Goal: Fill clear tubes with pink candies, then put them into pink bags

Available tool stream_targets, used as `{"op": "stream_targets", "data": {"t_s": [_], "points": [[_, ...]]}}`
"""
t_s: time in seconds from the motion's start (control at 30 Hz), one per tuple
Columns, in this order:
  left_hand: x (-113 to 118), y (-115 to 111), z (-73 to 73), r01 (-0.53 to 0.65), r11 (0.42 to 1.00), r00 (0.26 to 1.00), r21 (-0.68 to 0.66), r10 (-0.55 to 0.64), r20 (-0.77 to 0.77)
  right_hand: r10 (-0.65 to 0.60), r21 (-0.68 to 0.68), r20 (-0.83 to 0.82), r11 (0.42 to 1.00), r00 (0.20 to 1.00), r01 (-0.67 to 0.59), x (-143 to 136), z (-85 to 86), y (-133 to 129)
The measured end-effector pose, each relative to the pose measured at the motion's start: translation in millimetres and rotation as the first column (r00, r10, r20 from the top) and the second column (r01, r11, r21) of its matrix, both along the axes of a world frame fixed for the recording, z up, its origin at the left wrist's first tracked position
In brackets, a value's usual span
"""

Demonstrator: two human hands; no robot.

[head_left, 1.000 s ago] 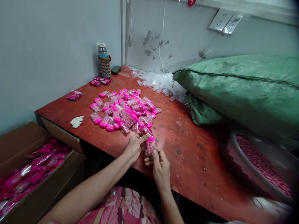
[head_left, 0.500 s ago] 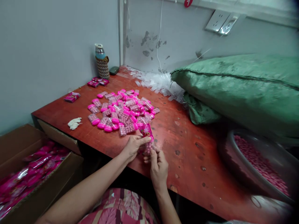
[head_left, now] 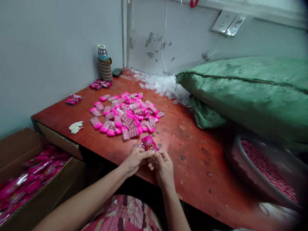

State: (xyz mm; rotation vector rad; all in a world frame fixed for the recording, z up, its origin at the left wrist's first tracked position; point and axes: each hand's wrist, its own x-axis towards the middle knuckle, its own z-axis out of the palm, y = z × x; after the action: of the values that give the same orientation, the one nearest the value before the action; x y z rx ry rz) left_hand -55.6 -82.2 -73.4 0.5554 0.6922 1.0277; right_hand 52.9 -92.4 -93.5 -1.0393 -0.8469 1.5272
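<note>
Both hands meet over the front edge of the red-brown table. My left hand pinches the near left side of a printed pink packet, thumb on top. My right hand is closed on the packet's near right corner, its fingertips touching those of the left. The packet's lower part is hidden by the fingers. Just beyond it lies a heap of small clear containers with bright pink caps, filled with pink beads.
At the lower left, a cardboard box holds shiny pink packets. A bottle in a woven sleeve stands at the back. Clear plastic pieces, a green sack and a basin of pink pieces are to the right.
Both hands have come closer together. The pink packet has dropped slightly toward me and tilted, and the bead-filled part seen between the fingers before is now hidden.
</note>
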Motion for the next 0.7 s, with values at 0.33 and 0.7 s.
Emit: {"op": "stream_targets", "data": {"t_s": [0.33, 0.7], "points": [[-110, -27, 31.1, -0.764, 0.547, 0.533, 0.342, 0.834, -0.145, 0.022, 0.037, 0.108, 0.999, 0.994, -0.026, 3, 10.2, 6], [-34, 14, -34.1, 0.16, 0.739, 0.464, 0.655, 0.529, -0.71, -0.035, -0.006, 0.221, 0.999, 0.975, 0.037, 19, 7.0, 1]]}}
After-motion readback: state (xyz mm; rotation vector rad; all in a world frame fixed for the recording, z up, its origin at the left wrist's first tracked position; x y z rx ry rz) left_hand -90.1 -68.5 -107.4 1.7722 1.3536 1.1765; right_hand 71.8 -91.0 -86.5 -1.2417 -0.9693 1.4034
